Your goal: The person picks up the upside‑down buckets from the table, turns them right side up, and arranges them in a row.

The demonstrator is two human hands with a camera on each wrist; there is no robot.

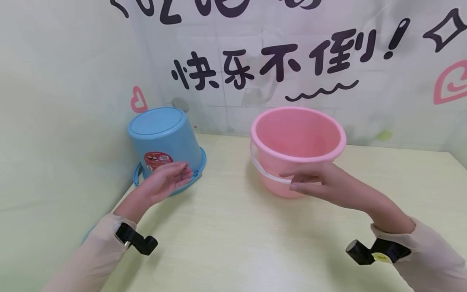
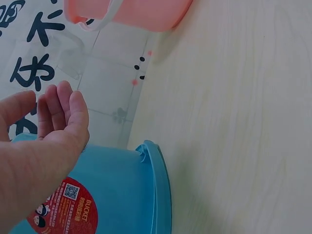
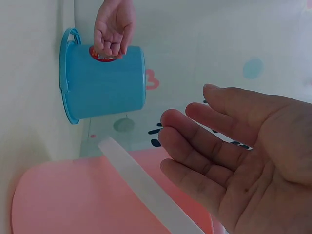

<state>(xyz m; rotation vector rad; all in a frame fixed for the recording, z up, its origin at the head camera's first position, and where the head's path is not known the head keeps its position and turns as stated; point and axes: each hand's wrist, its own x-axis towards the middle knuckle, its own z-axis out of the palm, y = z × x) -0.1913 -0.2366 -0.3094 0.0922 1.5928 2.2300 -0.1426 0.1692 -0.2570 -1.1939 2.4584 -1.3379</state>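
Note:
A blue bucket (image 1: 160, 140) stands upside down at the left of the table, its base facing up and a red label on its side. In front of that label hovers my left hand (image 1: 166, 182), fingers loosely bent and nothing in them. To the right a pink bucket (image 1: 288, 174) stands upright, mouth up, with its white handle (image 1: 268, 174) hanging down the front. My right hand (image 1: 317, 182) is in front of the pink bucket with relaxed fingers. The right wrist view shows the palm (image 3: 263, 180) holding nothing, near the white handle (image 3: 151, 187).
Both buckets stand on a pale wooden table (image 1: 233, 239). Behind them hangs a white printed backdrop (image 1: 240, 117) with black writing, and a pale wall (image 1: 65, 121) rises close on the left. Each sleeve carries a black wrist camera (image 1: 136, 239).

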